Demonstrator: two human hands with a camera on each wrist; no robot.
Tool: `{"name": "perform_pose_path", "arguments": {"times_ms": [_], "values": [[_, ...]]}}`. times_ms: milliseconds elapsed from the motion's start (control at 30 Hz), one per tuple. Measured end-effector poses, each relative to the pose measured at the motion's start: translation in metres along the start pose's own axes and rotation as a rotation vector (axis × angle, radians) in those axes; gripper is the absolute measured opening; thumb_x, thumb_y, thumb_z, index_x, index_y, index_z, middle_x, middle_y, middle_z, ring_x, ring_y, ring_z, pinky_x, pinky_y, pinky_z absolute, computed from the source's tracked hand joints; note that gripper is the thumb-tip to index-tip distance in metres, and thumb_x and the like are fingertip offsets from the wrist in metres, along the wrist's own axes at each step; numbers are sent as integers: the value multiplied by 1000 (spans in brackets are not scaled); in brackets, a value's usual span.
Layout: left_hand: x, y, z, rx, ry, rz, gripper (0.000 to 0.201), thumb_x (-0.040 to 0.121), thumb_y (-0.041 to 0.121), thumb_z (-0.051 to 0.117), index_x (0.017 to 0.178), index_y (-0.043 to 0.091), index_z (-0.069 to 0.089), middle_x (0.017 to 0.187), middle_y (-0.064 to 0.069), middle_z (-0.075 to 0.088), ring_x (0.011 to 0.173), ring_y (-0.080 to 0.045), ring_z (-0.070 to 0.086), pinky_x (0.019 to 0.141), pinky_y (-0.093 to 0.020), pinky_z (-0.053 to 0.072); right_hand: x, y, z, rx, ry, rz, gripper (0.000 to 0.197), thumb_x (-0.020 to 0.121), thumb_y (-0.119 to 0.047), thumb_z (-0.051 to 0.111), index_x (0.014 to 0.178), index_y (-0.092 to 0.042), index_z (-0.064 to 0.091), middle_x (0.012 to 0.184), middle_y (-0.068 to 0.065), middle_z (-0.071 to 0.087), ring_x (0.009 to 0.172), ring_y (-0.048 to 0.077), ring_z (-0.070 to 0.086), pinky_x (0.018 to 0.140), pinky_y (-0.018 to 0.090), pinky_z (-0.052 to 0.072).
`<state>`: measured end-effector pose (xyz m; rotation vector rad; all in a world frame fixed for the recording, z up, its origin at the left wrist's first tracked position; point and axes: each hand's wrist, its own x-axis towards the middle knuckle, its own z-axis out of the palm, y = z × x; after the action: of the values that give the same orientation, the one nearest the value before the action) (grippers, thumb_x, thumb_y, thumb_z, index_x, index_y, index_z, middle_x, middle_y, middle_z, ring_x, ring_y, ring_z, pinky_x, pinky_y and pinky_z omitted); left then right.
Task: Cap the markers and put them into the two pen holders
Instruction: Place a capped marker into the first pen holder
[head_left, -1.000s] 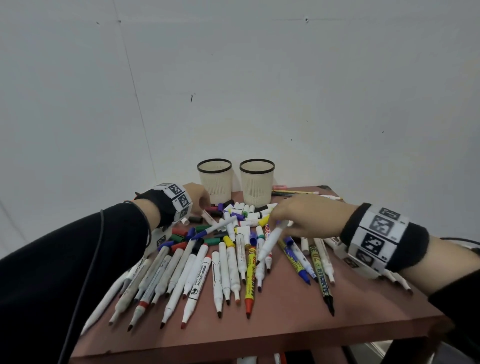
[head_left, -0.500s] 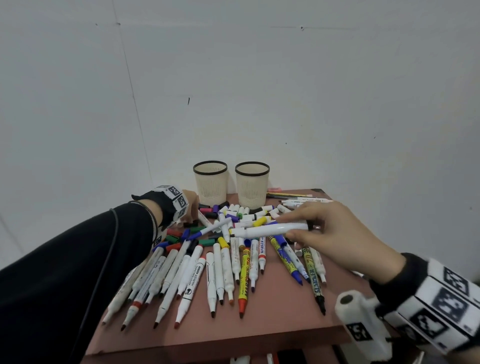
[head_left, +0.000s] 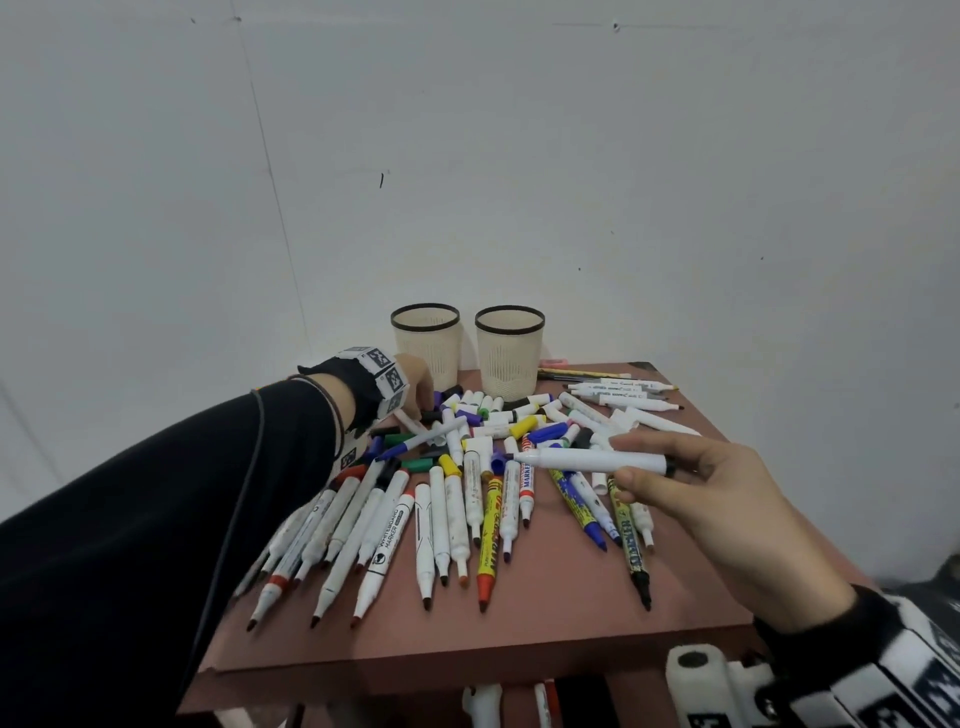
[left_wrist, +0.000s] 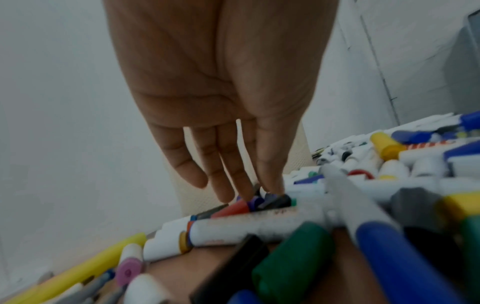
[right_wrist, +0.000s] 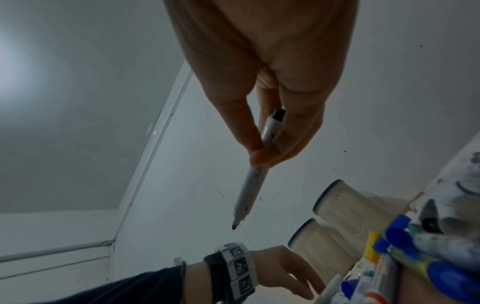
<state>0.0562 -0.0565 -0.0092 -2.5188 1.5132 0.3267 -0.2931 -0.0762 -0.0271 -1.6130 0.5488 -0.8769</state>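
The right hand (head_left: 727, 514) pinches an uncapped white marker (head_left: 587, 460) level above the heap of markers (head_left: 467, 499) on the table (head_left: 571, 618). The left hand (left_wrist: 221, 98), fingers straight, touches loose caps (left_wrist: 272, 200) near the two holders (head_left: 470, 348), which stand at the far edge.

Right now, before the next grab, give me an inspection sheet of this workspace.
Surface: brown table, crowded toward the back.
Job's things: two holders upright at the back, nothing seen inside; many uncapped markers fanned out; loose caps piled behind them.
Clutter: pencils at the back right.
Hands: right hand pinches a white marker, dark tip bare, above the pile; left hand reaches, fingers straight, into the caps by the left holder.
Cables: thin dark cord along the left sleeve.
Surroundings: plain grey walls.
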Motion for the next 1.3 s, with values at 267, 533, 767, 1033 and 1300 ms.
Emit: {"name": "perform_pose_path", "arguments": {"times_ms": [267, 533, 767, 1033, 1300], "values": [[-51, -14, 1, -67, -51, 77, 27, 79, 21, 74, 106, 17, 69, 88, 10, 64, 79, -6, 57, 69, -17, 45, -10, 15, -2, 130, 16, 53, 26, 75, 9, 68, 84, -15, 77, 80, 9, 74, 63, 16, 67, 61, 16, 53], [-66, -23, 20, -67, -125, 74, 38, 76, 31, 77, 111, 20, 67, 82, 8, 64, 83, -13, 60, 59, -12, 41, -16, 21, 5, 220, -7, 48, 82, 18, -57, 89, 89, -18, 77, 84, 10, 73, 67, 17, 67, 68, 18, 55], [-60, 1, 12, 39, -71, 47, 32, 77, 26, 76, 107, 14, 69, 82, 10, 58, 82, -9, 51, 60, -12, 38, -22, 25, -2, 296, 54, 124, 35, 65, 4, 74, 99, -3, 69, 76, 11, 72, 60, 14, 64, 62, 18, 55], [-51, 80, -9, -52, 157, 236, 21, 85, 24, 68, 105, 17, 66, 101, 4, 63, 89, -9, 54, 73, -17, 41, -25, 32, -14, 473, 218, 128, 69, 23, -35, 94, 83, -8, 73, 79, 11, 68, 62, 14, 64, 60, 19, 55], [-26, 163, -6, 29, 61, 387, 45, 84, 36, 68, 123, 14, 61, 117, -2, 64, 105, -18, 59, 89, -27, 45, -30, 38, -18, 562, 249, 156, 52, 50, -20, 77, 97, 0, 64, 75, 10, 66, 65, 16, 64, 65, 22, 57]]}}
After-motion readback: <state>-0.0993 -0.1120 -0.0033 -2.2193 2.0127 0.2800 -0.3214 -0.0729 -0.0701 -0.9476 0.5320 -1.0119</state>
